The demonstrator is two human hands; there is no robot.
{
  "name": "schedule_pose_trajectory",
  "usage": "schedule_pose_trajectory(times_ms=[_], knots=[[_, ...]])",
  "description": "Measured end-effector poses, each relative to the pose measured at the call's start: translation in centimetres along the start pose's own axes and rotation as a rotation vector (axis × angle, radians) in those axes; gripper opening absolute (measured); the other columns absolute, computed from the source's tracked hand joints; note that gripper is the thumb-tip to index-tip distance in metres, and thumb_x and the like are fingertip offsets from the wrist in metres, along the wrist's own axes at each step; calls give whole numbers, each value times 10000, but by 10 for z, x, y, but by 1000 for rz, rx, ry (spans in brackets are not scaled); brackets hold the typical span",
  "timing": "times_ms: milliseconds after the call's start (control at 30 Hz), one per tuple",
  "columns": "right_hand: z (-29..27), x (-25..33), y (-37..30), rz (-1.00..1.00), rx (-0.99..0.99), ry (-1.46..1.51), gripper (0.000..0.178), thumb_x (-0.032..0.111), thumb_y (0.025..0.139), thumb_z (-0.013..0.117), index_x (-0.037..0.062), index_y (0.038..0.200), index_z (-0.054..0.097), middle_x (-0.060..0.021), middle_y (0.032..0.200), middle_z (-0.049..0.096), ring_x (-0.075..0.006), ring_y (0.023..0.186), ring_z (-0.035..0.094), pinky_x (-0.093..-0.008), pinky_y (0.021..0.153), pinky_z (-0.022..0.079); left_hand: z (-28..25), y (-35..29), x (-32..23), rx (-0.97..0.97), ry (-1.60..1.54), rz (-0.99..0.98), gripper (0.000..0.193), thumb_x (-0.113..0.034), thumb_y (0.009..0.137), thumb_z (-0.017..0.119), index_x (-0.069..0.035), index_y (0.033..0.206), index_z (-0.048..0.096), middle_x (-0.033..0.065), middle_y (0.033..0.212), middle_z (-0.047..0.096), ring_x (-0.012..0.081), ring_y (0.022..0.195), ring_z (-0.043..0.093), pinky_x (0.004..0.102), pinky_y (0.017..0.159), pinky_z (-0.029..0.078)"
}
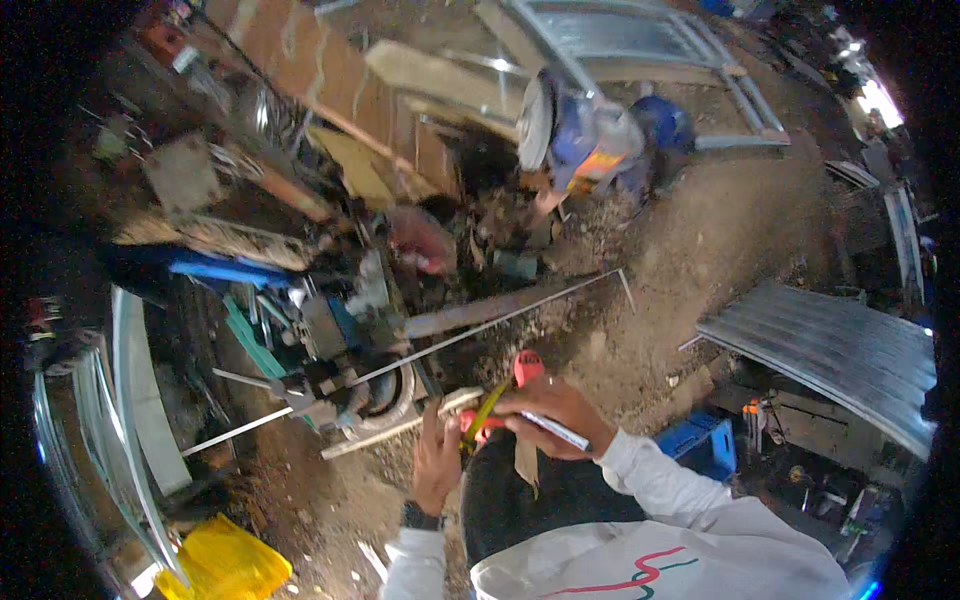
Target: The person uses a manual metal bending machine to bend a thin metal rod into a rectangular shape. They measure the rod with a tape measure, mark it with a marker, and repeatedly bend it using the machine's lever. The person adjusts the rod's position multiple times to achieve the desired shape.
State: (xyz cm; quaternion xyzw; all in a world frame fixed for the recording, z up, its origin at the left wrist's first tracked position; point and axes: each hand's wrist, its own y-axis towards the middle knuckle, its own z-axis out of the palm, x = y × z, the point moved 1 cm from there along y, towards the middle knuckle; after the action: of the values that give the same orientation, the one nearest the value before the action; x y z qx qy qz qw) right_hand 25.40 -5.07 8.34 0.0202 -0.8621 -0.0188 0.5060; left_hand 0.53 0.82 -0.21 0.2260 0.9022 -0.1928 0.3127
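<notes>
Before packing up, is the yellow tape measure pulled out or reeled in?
Pulled out, at least partly: a length of yellow tape shows between the left hand and the right hand.

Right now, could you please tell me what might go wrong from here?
The right hand has a white pen in it, so the yellow tape between it and the left hand might slip. The long thin bar reaches across the cluttered ground ahead, so it could get knocked.

bar (500, 321) blocks ahead, open dirt (640, 368) beside right hand (572, 405).
</notes>
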Motion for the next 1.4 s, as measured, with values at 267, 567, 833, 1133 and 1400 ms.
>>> schedule_pose_trajectory(times_ms=[267, 567, 833, 1133, 1400], knots=[[-76, 20, -30, 349, -712, 434, 198, 181, 908, 656, 90, 1075, 599, 10, 862, 597, -79, 774, 546, -264, 679, 446, -23, -119, 13, -54, -785, -635, 732, -586, 1010, 368, 35, 1376, 496, 167, 1212, 583, 248, 1003, 578, 355, 930, 440], [-296, -151, 89, 411, -1076, 649, 194, 246, 917, 660, 75, 1006, 651, -63, 841, 704, -104, 643, 596, -265, 574, 484, -39, -122, 24, -158, -765, -642, 660, -511, 1017, 432, 42, 1365, 524, 146, 1133, 644, 210, 946, 585, 316, 840, 460], [-308, -182, 135, 423, -1163, 713, 229, 244, 917, 671, 35, 996, 622, -85, 817, 699, -129, 617, 628, -266, 553, 509, -41, -84, -69, -147, -611, -813, 721, -572, 988, 450, 38, 1366, 515, 192, 1281, 557, 261, 1087, 536, 365, 933, 415], [-319, -190, 131, 370, -1064, 817, 234, 229, 928, 666, 5, 988, 644, -92, 837, 710, -151, 642, 665, -285, 567, 538, -8, -38, -145, -99, -592, -783, 719, -547, 1007, 410, 21, 1448, 422, 237, 1463, 437, 311, 1346, 434, 390, 1109, 321], [-315, -186, 131, 426, -1054, 794, 271, 241, 916, 666, -10, 1017, 657, -118, 844, 713, -177, 651, 691, -311, 561, 582, 1, -32, -133, -90, -582, -742, 677, -527, 1012, 417, 56, 1335, 534, 238, 1305, 568, 315, 1194, 531, 384, 1042, 374]])
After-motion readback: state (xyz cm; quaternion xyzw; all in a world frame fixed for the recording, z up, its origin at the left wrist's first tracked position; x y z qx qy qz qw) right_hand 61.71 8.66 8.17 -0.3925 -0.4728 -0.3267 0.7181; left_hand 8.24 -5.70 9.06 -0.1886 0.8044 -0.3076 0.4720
